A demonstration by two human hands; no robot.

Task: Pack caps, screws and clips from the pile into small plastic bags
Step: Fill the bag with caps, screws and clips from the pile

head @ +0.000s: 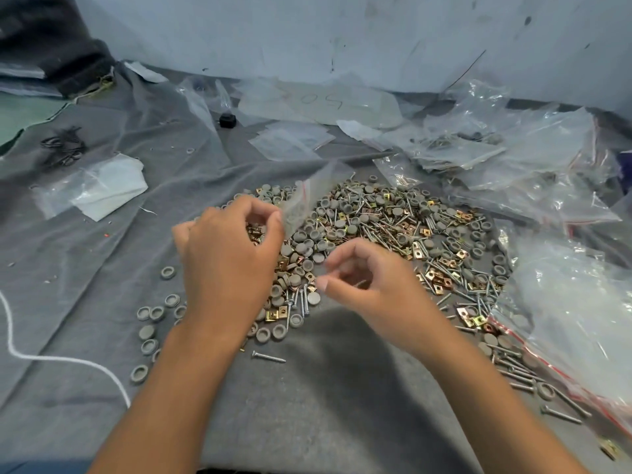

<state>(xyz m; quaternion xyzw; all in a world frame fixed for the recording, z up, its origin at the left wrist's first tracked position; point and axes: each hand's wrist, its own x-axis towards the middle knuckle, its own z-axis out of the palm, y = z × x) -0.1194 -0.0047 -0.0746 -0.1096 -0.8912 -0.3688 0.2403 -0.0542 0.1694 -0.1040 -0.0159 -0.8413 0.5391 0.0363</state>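
Observation:
A wide pile of grey round caps, silver screws and brass-coloured clips lies on the grey cloth. My left hand hovers over the pile's left side and pinches a small clear plastic bag with a red zip strip; the bag is blurred and sticks up to the right. My right hand is over the pile's near edge with thumb and fingers curled toward each other; whether it holds a small part is unclear. Loose caps are scattered at the lower left.
Heaps of clear bags, some filled, are at the back right. A large bag with a red strip lies at the right. Flat empty bags lie behind the pile, a white cord at the left, and a wall behind.

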